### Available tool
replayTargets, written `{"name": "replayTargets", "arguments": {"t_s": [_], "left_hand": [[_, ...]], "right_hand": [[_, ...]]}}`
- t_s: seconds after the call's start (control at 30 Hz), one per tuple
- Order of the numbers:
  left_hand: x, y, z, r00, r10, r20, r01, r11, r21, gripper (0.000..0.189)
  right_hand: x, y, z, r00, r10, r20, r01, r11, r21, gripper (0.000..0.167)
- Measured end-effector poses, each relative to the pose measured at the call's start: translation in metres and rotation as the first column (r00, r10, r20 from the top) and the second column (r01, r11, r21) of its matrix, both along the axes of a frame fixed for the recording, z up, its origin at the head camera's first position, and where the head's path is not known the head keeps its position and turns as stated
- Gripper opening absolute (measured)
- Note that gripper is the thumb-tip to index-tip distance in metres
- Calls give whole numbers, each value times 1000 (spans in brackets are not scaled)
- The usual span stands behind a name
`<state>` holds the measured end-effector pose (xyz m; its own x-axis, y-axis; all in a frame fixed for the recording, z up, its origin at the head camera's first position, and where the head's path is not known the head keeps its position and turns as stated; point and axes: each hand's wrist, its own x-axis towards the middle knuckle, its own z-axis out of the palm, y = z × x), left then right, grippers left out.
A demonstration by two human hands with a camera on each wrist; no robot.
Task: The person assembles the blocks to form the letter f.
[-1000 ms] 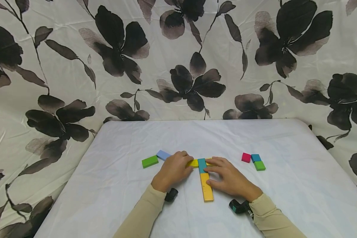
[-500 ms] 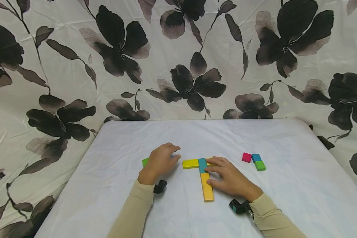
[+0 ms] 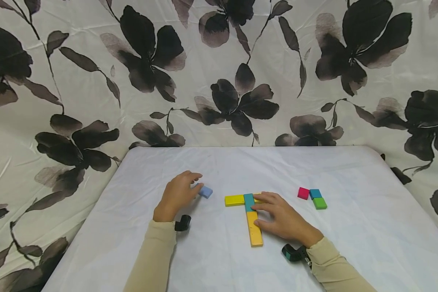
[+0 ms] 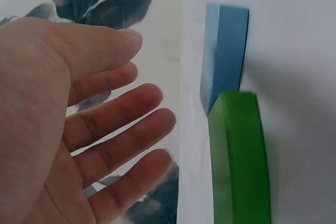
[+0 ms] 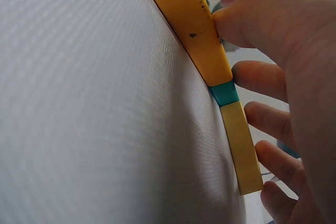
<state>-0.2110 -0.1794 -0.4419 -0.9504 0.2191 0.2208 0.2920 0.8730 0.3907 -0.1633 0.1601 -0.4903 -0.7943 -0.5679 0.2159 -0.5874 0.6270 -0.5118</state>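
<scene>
In the head view, my left hand [image 3: 177,194] hovers with loose fingers beside a light blue block [image 3: 205,192]. The left wrist view has the hand apart from both that block and a green block [image 4: 241,161], which the hand hides in the head view. My right hand [image 3: 282,217] touches a T-shaped row of blocks with relaxed fingers. A teal block [image 3: 248,202] lies at the joint, a yellow block [image 3: 235,200] to its left, and a long orange-yellow block [image 3: 254,233] below. Another yellow block [image 5: 242,150] is mostly covered by the right fingers in the head view.
Right of the row, a red block [image 3: 303,193], a blue block [image 3: 315,194] and a green block [image 3: 319,203] lie close together. A white cloth [image 3: 219,259] covers the table, and a floral curtain [image 3: 204,61] hangs behind it.
My left hand has left the yellow block and moved left to the light blue and green blocks, which has uncovered the yellow block's end. The right hand stays on the row.
</scene>
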Motion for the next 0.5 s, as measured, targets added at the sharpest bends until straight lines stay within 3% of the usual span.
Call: {"name": "replayTargets", "arguments": {"t_s": [0.2,0.5], "left_hand": [[0,-17,2,995,29,97,-31,999,11,37],[-1,-39,1,963,109,247,-107,994,-23,37]], "right_hand": [[0,0,0,1000,-4,19,4,1000,5,42],[0,-1,1,998,-21,54,20,999,25,42]]}}
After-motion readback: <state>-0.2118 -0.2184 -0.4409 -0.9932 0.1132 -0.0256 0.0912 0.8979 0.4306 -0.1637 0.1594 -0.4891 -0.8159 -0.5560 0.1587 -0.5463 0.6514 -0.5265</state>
